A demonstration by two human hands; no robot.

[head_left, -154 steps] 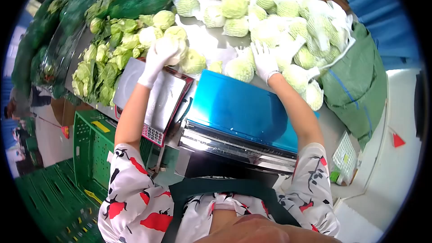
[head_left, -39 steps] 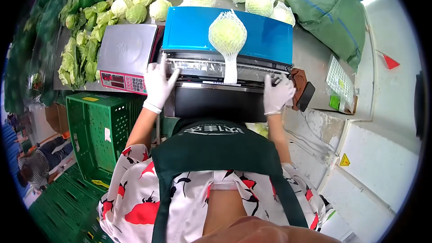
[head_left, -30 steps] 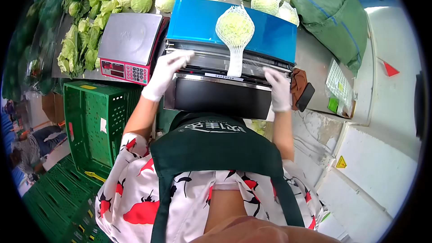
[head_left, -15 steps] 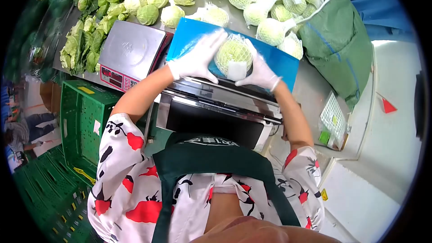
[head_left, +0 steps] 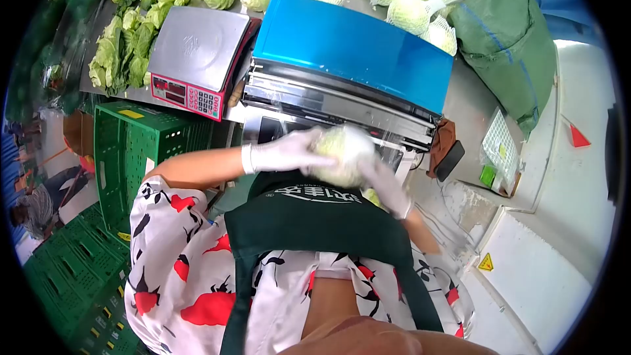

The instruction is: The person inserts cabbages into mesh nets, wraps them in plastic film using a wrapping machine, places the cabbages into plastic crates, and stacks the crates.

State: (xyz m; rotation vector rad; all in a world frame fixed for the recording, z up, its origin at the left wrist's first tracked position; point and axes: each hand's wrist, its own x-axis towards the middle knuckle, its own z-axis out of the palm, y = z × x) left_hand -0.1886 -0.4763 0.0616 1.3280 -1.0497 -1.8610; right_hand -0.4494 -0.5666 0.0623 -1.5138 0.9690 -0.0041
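Between the blue machine and our apron, we clasp the cabbage, left hand at its left, right hand at its near right; blur hides any long axis.

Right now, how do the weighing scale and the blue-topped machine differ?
The weighing scale is clearly narrower than the blue-topped machine. The scale's top is a flat silver plate; the machine's is a glossy blue cover. The scale's front has red-framed keys; the machine's shows metallic strips. Both stand on the table.
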